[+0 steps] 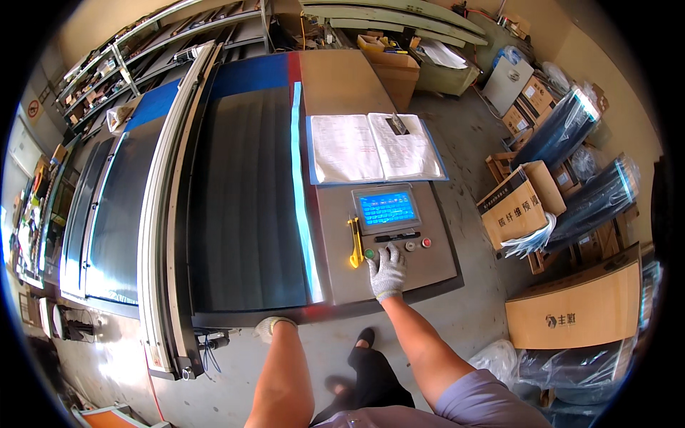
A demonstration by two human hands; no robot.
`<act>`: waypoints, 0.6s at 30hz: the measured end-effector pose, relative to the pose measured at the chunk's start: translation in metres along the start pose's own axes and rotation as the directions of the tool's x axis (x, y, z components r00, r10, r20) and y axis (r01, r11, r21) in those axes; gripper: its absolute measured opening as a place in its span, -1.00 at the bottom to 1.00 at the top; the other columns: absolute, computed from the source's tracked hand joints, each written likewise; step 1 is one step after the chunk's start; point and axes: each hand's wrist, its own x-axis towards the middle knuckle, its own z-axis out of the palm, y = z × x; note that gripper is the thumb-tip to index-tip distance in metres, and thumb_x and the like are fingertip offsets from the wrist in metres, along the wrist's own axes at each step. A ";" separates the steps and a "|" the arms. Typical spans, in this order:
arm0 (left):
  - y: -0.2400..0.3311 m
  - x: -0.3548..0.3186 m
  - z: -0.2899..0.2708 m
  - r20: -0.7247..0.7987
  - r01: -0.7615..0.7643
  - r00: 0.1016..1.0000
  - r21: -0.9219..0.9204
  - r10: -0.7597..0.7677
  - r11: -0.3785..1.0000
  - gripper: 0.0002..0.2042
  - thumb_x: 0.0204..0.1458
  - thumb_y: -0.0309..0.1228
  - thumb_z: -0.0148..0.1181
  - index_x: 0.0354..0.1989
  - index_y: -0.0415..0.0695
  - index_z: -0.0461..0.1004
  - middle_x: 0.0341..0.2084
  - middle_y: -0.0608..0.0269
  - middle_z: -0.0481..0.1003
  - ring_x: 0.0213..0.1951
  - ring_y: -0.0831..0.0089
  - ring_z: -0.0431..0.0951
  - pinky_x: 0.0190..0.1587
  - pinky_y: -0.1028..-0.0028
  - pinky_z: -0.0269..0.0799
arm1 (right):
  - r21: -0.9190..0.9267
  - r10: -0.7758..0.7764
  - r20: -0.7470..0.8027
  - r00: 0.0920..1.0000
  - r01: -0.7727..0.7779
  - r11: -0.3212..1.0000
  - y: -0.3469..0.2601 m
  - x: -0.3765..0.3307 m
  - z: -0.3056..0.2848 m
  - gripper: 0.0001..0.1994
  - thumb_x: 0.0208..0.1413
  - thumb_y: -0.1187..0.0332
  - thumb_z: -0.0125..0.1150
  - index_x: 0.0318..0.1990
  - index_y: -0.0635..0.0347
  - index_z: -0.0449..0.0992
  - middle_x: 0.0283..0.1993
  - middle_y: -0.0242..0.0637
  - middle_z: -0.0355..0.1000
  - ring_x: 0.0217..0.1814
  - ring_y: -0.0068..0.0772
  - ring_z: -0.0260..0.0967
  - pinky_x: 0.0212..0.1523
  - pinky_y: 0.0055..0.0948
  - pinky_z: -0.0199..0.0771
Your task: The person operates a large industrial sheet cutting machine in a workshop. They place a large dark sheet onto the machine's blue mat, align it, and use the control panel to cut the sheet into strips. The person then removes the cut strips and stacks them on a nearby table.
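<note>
My gloved left hand (272, 327) is near the front edge of the black surface (246, 207); I cannot tell if it grips. On the worktop (432, 269) lies the yellow cutter (355, 246), then the green button (369, 253), and just beside it my gloved right hand (388, 272), fingers stretched out.

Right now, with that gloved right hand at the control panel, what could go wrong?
The right hand is right beside the green button, so an accidental press seems possible. The yellow tool lies loose close by; a sideways sweep of the fingers might knock it.
</note>
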 end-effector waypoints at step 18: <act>0.003 -0.009 -0.005 -0.102 0.012 0.995 0.031 -0.009 0.999 -0.41 0.39 -0.09 -0.48 0.33 -0.28 0.26 0.21 0.02 0.43 0.22 0.18 0.46 0.35 0.24 0.26 | 0.017 0.024 0.017 1.000 -0.024 1.000 -0.001 -0.001 -0.001 -0.56 0.14 0.07 0.22 0.04 0.20 0.47 0.24 -0.01 0.30 0.26 0.14 0.22 0.26 0.06 0.21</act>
